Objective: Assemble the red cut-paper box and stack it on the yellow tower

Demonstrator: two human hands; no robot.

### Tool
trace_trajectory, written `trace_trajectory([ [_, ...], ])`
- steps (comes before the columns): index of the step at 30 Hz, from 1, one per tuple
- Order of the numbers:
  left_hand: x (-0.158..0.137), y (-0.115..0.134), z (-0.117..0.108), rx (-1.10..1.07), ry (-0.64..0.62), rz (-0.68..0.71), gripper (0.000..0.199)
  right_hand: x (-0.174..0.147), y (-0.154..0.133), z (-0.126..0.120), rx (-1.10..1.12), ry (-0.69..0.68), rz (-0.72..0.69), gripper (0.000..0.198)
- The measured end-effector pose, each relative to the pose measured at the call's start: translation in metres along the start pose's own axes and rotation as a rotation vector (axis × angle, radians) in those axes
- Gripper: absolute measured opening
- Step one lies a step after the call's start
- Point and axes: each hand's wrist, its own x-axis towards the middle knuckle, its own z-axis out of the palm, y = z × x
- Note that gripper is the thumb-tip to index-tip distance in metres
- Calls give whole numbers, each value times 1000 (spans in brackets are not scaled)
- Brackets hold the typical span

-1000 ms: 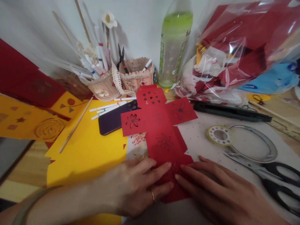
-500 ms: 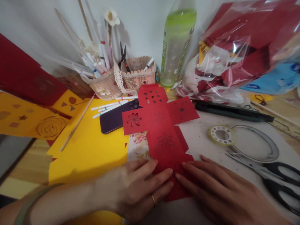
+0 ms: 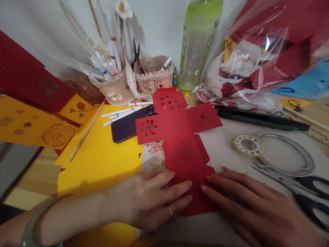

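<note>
A red paper box cutout (image 3: 177, 135), cross-shaped with side flaps, lies flat before me. One arm has a cut-out flower, the top flap has cut-out stars, and other panels carry drawn flowers. My left hand (image 3: 154, 197), with a ring and a bangle, rests its fingertips on the lower left edge of the red paper. Across from it, my right hand (image 3: 254, 199) lies with fingers stretched over the lower right edge. Both hands are open and press on the sheet from above. Part of the lowest panel is hidden under the fingers.
Scissors (image 3: 290, 185), a tape roll (image 3: 248, 145), a metal ring (image 3: 295, 145) and a black cutter (image 3: 262, 118) lie at right. A dark phone (image 3: 122, 128) and white markers sit on yellow paper (image 3: 102, 178). Behind stand decorated baskets (image 3: 115, 92), a bottle (image 3: 196, 51) and a plastic bag (image 3: 246, 55).
The view has shifted slightly, so most things appear a little further right and higher. Both hands keep about the same place on the red paper.
</note>
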Motion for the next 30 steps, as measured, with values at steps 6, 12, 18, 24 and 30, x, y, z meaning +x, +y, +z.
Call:
trace_trajectory([
  [6,-3,3,7,44,96,-23,34,7,-3,-1,16,16,21,39],
  [12,-6,6,14,29,109,-69,37,10,-7,-2,2,33,40,36],
  [18,-7,7,12,65,62,-30,37,13,-8,-3,5,51,37,34],
  [24,-3,5,4,68,16,-6,35,14,-8,-4,-15,64,34,35],
  [30,-5,7,6,85,25,-5,31,14,-5,-6,-8,37,14,35],
])
